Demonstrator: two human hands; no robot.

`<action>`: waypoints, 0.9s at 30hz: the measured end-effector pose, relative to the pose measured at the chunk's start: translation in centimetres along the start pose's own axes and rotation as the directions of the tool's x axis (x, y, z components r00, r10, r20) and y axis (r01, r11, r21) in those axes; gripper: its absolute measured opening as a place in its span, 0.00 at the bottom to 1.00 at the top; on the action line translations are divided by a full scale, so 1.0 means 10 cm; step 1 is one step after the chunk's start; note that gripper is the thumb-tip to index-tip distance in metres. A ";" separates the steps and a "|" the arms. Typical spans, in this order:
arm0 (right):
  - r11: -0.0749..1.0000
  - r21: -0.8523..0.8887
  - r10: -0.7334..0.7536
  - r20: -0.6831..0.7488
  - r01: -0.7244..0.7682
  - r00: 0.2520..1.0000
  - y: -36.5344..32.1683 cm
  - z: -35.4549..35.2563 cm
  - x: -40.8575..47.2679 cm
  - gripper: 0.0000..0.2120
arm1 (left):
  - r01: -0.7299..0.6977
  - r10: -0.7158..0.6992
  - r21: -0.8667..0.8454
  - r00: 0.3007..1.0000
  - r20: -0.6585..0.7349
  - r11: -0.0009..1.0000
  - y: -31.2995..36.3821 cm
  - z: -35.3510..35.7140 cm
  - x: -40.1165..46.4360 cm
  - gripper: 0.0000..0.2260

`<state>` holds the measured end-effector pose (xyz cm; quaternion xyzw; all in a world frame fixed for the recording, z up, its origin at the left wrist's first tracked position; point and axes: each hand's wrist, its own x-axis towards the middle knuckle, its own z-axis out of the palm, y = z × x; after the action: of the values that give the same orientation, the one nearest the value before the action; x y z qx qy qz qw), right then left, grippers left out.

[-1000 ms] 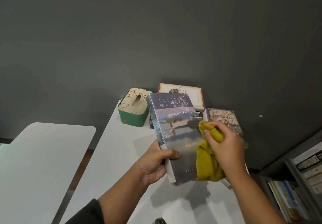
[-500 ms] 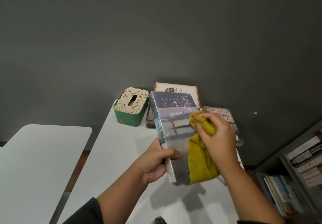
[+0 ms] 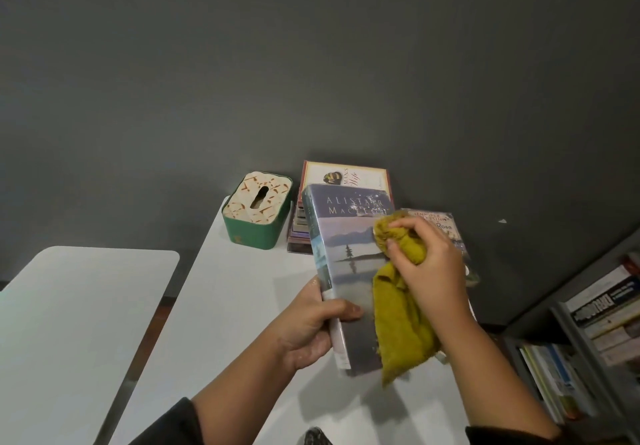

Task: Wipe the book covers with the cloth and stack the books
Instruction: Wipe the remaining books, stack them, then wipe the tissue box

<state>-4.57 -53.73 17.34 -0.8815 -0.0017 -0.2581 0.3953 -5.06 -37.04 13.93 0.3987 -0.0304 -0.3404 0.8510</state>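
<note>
Books are what you are working through, and you look to be midway. Farthest left sits a green tissue box on the white table, no part of the job. Just beside it a stack of books stands against the wall, a pale-covered one on top; I judge that to be your finished pile, though nothing shows whether those covers were wiped.

Next, your left hand grips the grey-blue book by its spine edge, thumb curled over the front cover and the other fingers behind it, out of sight. You hold the book tilted up off the table, in front of the stack.

Your right hand has its fingers bunched around the yellow cloth, pressing the wad against the upper right of the cover while the loose end hangs over the lower right corner. So the wiping of this cover is under way; its back, and the stacking, are still ahead as I read it.

Behind your right hand lies another book, mostly covered by hand and cloth, likely still waiting. Its title is too broken up to read, and you cannot tell whether more lie under it. Far right, shelved books are cut off by the frame; whether they belong to the task is unclear.
</note>
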 end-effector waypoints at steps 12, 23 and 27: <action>1.000 0.025 0.007 -0.103 -0.005 0.995 -0.04 0.07 -0.10 0.10 | -0.011 0.011 0.012 0.999 0.033 1.000 0.01 -0.03 -0.03 0.34; 0.967 -0.181 -0.148 0.185 0.182 0.972 -0.31 0.16 -0.46 0.27 | -0.006 -0.001 -0.094 0.997 -0.079 0.996 0.08 -0.09 -0.01 0.36; 0.989 -0.133 -0.042 0.143 0.061 0.989 -0.11 0.13 -0.24 0.28 | -0.003 0.001 -0.036 0.998 -0.068 0.999 0.08 -0.10 0.00 0.33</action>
<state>-6.30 -51.58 16.31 -0.9221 -0.0344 -0.2053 0.3261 -4.33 -36.01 13.83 0.3944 0.0043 -0.3265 0.8590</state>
